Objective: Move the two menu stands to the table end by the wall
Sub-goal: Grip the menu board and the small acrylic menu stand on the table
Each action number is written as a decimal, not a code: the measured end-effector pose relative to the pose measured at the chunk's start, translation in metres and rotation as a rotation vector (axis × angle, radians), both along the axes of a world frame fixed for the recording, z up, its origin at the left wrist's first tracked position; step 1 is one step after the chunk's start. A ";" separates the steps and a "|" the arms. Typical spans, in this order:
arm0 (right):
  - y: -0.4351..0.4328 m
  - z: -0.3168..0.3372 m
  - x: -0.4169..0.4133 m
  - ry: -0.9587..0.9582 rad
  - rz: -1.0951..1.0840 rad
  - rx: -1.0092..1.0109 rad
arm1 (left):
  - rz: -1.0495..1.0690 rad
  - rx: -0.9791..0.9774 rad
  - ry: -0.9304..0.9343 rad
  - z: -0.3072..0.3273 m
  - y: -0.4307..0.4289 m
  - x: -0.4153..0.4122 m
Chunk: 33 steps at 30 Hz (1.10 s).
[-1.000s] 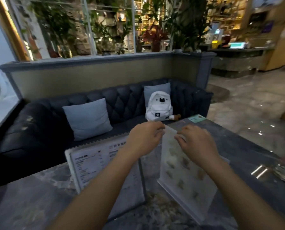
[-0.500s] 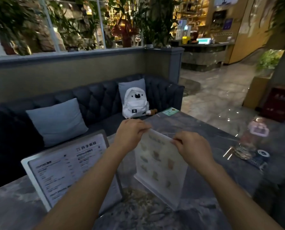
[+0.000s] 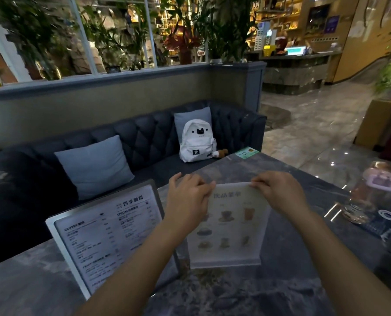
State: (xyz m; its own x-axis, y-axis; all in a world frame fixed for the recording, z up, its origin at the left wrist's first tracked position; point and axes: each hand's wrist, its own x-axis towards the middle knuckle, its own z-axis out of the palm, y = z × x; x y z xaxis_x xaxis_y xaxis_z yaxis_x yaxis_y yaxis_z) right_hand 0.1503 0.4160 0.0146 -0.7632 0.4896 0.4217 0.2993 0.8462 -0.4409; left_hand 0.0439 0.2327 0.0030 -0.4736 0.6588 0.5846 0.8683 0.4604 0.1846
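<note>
Menu stands first: you've got two on the counter (image 3: 292,281), side by side near its middle. Small clear acrylic stand (image 3: 229,226) w/ a pale drinks sheet (cups and desserts pictured) sits upright on the right; the bigger grey-framed stand (image 3: 108,233), w/ a dense b/w price list headed COFFEE, leans back just to its left, partly behind your left forearm. Step in hand looks like the 1st pick-up: your left hand (image 3: 187,199) pinches the top left corner of the clear stand, your right hand (image 3: 281,195) pinches the top right corner, fingers curled over the top edge, so both are closed on it. Can't tell if its base is off the counter yet; it looks seated or barely raised. Framed stand is untouched. Next move, as I judge it: lift straight up, keep the sheet vertical so it doesn't slide out of the acrylic, then carry it left past the framed stand, since the wall end prob. lies that way, out of frame; the right side opens onto the floor. Watch the framed stand as you pass, it's close enough to clip. Pink-lidded bottle (image 3: 370,192) stands far right on the counter, well apart, no concern. Then come back for the framed one.
</note>
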 end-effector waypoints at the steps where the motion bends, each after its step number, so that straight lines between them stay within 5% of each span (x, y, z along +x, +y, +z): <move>1: 0.003 0.000 -0.001 0.004 0.032 -0.007 | 0.002 -0.001 0.020 -0.001 -0.002 0.002; 6: 0.014 -0.009 0.000 0.069 0.096 -0.060 | 0.065 0.064 -0.051 0.001 -0.010 -0.002; 11: 0.019 -0.032 0.004 0.383 -0.024 -0.248 | 0.193 0.129 -0.216 0.001 -0.026 -0.021; 18: 0.029 -0.043 0.002 0.496 -0.022 -0.609 | 0.130 0.267 -0.415 -0.001 -0.033 -0.026; 33: 0.042 -0.029 -0.035 0.421 0.076 -0.902 | 0.027 0.419 -0.541 -0.009 -0.044 -0.006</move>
State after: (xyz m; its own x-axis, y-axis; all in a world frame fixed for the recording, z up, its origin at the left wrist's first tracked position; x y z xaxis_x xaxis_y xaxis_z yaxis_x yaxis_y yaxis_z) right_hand 0.1157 0.4578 -0.0146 -0.6794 0.7161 0.1600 -0.0705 0.1533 -0.9857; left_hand 0.0384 0.1883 -0.0064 -0.7835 0.4129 0.4643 0.5934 0.2756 0.7563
